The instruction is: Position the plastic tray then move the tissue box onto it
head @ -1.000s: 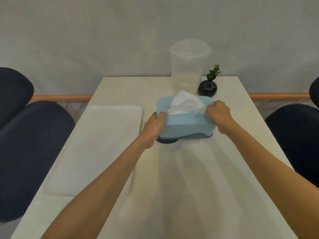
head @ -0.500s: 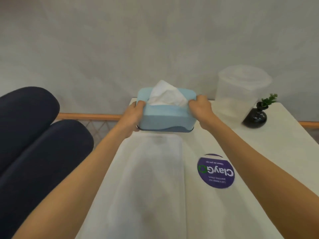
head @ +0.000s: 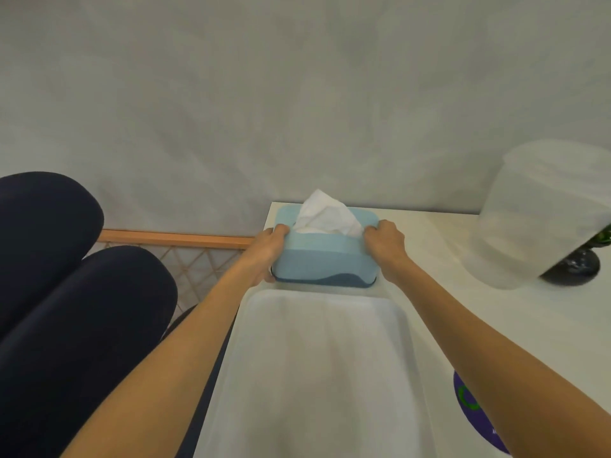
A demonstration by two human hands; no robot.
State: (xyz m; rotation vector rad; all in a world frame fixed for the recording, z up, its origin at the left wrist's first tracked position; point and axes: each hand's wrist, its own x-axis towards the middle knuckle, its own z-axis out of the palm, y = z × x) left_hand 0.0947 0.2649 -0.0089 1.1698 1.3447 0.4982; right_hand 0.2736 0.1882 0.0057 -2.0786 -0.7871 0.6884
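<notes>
Tissue box [head: 325, 256] sits in the middle of the frame, held at both short ends. It is light blue plastic with round corners and a darker blue wavy band along the bottom. A white, crinkly tissue [head: 325, 216] sticks up out of the top. The left hand [head: 269, 251] wraps its fingers around the left end, thumb on top. The right hand [head: 383, 242] curls its fingers tight on the right end. The box is at the far end of the plastic tray [head: 317, 365], just past its far rim; I cannot tell if it touches the tray.

The tray is long, white and smooth, with a raised rim and round corners. It fills the lower middle of the frame and lies on a pale table [head: 446, 292].

At the right, a big cloudy plastic tub [head: 542, 213] with a lid stands in front of a small, shiny black vase [head: 575, 269]. A purple round sticker [head: 476, 414] shows at the lower right, half hidden by the right arm; its words cannot be read. Dark, soft chairs [head: 66, 292] fill the left side.
</notes>
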